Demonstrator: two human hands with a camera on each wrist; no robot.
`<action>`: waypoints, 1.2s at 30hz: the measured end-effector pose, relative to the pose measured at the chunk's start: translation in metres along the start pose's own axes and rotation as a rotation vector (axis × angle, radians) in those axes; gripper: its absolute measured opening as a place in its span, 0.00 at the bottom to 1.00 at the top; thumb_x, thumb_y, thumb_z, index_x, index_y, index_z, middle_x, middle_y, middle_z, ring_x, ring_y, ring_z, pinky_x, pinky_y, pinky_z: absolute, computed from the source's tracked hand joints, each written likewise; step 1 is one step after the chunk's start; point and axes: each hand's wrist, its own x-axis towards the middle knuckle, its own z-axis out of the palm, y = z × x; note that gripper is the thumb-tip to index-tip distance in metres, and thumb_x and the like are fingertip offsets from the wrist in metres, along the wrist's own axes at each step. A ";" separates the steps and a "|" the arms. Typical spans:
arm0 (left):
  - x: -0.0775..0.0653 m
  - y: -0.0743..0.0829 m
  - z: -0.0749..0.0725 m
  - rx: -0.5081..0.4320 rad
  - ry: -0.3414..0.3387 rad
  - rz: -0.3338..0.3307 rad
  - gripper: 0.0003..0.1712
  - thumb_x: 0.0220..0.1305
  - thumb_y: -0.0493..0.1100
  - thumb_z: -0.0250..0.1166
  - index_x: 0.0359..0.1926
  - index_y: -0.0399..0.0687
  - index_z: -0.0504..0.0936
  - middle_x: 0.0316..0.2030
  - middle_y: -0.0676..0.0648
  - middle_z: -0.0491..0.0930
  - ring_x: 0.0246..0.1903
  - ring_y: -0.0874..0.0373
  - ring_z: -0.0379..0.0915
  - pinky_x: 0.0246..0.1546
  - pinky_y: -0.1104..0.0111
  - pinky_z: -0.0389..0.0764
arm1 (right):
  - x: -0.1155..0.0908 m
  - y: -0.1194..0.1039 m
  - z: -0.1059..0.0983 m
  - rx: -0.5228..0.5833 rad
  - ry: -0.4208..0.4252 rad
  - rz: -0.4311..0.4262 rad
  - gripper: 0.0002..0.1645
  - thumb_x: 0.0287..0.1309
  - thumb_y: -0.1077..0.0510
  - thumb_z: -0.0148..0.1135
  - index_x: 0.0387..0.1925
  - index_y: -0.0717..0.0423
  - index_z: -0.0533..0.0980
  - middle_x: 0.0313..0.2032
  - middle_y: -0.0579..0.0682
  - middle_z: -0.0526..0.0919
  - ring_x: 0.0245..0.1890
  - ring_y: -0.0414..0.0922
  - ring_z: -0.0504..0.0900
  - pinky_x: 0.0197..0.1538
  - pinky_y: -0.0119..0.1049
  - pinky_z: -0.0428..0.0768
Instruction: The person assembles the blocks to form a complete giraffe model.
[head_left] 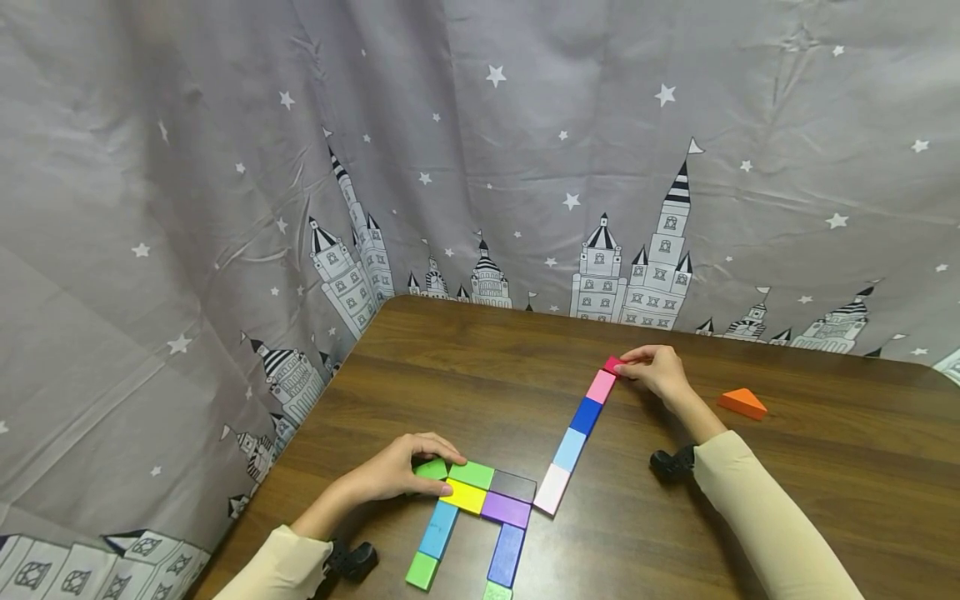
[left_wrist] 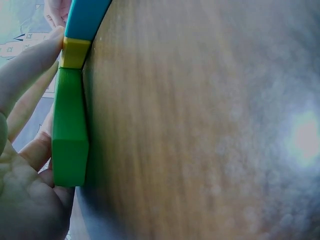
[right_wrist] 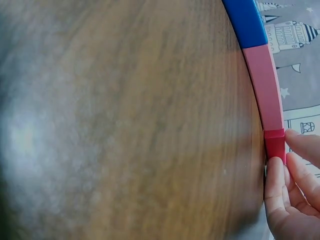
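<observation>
At the top of a slanting row, my right hand (head_left: pixel 654 368) pinches a small red block (right_wrist: pixel 275 145) by its sides. The red block meets the end of a pink block (head_left: pixel 601 386); dark blue (head_left: pixel 587 415), light blue (head_left: pixel 569 448) and pale pink (head_left: pixel 552 488) blocks continue the row. My left hand (head_left: pixel 401 467) spans the corner of a flat block figure, its thumb at the yellow block (head_left: pixel 467 497) and a forefinger at the light green block (head_left: pixel 472 474). A darker green block (left_wrist: pixel 70 125) lies within that hand's curve, partly hidden in the head view.
Grey (head_left: pixel 513 484), purple (head_left: pixel 506 509), blue (head_left: pixel 438 529), blue-violet (head_left: pixel 506 553) and green (head_left: pixel 422 571) blocks form the figure's rest. An orange triangular block (head_left: pixel 743 402) lies right of my right hand. A grey castle-print curtain (head_left: pixel 480 167) hangs behind the wooden table (head_left: pixel 450 358).
</observation>
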 end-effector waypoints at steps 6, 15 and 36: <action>0.000 0.000 0.000 0.004 0.001 -0.001 0.20 0.59 0.43 0.75 0.52 0.44 0.86 0.51 0.49 0.82 0.53 0.55 0.75 0.57 0.66 0.75 | 0.001 0.000 0.001 0.016 -0.008 -0.014 0.19 0.52 0.63 0.76 0.41 0.75 0.82 0.29 0.55 0.87 0.24 0.34 0.75 0.25 0.27 0.70; 0.001 -0.003 0.000 0.012 0.005 0.007 0.20 0.59 0.43 0.75 0.52 0.45 0.86 0.50 0.49 0.83 0.53 0.54 0.76 0.57 0.66 0.75 | 0.000 -0.002 0.001 -0.007 -0.017 -0.008 0.20 0.52 0.61 0.76 0.42 0.73 0.82 0.31 0.56 0.87 0.26 0.35 0.75 0.26 0.28 0.70; 0.000 -0.002 0.000 0.015 0.008 0.004 0.20 0.58 0.43 0.75 0.52 0.45 0.86 0.50 0.49 0.83 0.53 0.56 0.75 0.56 0.66 0.75 | 0.002 0.001 0.002 0.003 -0.031 -0.043 0.19 0.52 0.64 0.75 0.41 0.75 0.82 0.29 0.55 0.87 0.25 0.35 0.76 0.26 0.27 0.70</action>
